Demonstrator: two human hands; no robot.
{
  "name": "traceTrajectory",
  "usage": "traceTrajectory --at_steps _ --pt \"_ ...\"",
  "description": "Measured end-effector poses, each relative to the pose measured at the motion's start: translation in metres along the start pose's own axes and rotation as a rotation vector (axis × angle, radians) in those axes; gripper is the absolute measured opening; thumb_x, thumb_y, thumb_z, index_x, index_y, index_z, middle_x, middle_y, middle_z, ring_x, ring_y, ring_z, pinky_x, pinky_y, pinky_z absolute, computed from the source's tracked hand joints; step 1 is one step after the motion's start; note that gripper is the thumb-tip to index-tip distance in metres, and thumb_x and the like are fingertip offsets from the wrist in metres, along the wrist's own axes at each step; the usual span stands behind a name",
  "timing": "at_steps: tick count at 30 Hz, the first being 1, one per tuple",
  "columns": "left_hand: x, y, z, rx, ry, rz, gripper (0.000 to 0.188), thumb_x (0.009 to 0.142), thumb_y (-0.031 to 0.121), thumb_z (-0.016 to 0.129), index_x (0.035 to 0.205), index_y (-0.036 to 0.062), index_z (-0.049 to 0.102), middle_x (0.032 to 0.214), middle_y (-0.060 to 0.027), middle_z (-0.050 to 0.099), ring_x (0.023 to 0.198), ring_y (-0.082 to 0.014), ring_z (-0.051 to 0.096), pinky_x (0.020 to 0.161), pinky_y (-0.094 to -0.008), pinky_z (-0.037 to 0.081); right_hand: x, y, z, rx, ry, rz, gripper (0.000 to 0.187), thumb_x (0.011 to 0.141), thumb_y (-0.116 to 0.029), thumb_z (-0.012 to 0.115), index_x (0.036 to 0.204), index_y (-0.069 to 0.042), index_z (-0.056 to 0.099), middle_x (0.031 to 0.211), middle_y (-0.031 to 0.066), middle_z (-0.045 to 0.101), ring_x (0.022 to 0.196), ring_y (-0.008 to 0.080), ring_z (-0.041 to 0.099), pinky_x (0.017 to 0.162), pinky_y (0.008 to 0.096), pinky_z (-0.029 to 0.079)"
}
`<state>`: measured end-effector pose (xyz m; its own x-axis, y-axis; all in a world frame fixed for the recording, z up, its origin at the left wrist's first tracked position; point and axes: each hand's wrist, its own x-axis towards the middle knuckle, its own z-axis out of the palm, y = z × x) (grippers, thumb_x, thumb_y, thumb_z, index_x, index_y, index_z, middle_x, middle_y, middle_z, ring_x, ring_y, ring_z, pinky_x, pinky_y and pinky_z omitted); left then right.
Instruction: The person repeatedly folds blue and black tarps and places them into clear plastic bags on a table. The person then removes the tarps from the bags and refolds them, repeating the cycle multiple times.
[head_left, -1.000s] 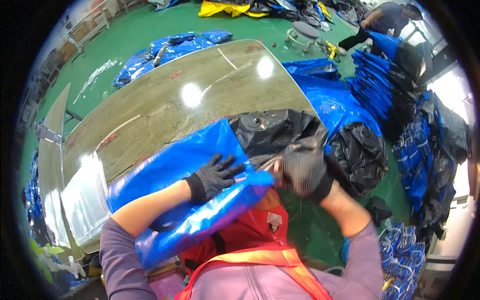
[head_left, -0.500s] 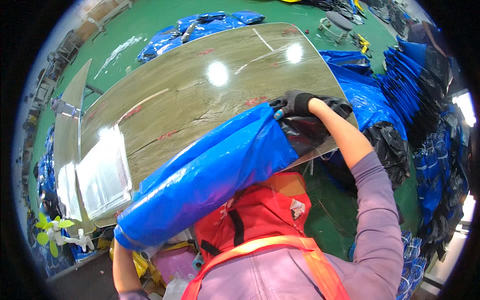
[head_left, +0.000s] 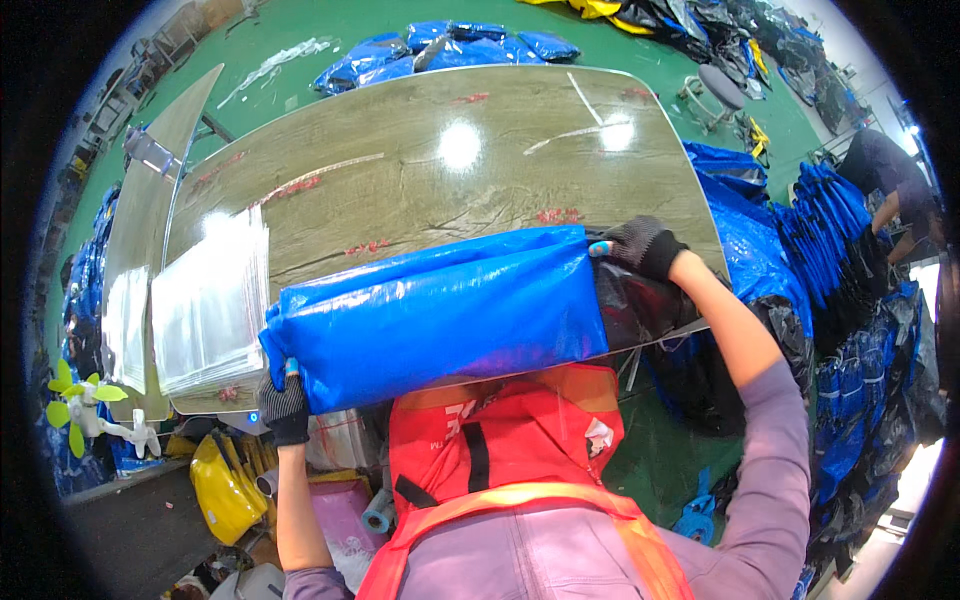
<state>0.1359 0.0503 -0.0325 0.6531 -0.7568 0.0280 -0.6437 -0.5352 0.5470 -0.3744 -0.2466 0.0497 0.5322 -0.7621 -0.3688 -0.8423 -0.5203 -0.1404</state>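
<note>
A folded bundle of glossy blue plastic sheeting lies along the near edge of the table, its front side reaching the edge by my body. At its right end a crumpled black plastic part sticks out. My left hand, in a dark knit glove, is closed on the bundle's near left corner with the thumb on top. At the other end my right hand, gloved alike, is closed where the blue meets the black, its thumb against the blue edge. The undersides of the fingers are hidden.
The table has a glossy wood-pattern top. Clear plastic bags lie in a stack on its left. A small green-bladed fan stands at the lower left. Blue sheeting hangs at the right, and a person bends there.
The bundle has gone from slanting to nearly level, its left end raised away from me onto the table. My left hand, hidden before, now shows at that end. The view has shifted slightly.
</note>
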Motion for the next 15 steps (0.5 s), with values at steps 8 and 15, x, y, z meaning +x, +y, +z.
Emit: traceTrajectory --at_steps 8,15 --pt "0.024 0.011 -0.018 -0.422 0.060 -0.039 0.064 0.088 0.042 0.065 0.128 -0.0044 0.045 0.102 -0.0208 0.063 0.075 -0.0224 0.060 0.067 -0.0367 0.049 0.037 0.015 0.023 0.193 -0.166 0.069 0.083 0.078 -0.080 0.044 0.080 -0.001 0.069 0.078 0.0244 0.065 0.075 0.0401 0.064 0.073 0.0464 0.048" --pt "0.035 0.066 0.013 0.420 -0.053 -0.031 0.074 0.086 0.057 0.059 0.130 -0.0010 0.044 0.103 -0.0310 0.063 0.094 -0.0460 0.063 0.081 -0.0514 0.048 0.028 0.012 0.020 0.294 -0.254 0.089 0.088 0.079 -0.080 0.042 0.080 0.004 0.067 0.072 0.0287 0.061 0.071 0.0404 0.063 0.069 0.0468 0.048"
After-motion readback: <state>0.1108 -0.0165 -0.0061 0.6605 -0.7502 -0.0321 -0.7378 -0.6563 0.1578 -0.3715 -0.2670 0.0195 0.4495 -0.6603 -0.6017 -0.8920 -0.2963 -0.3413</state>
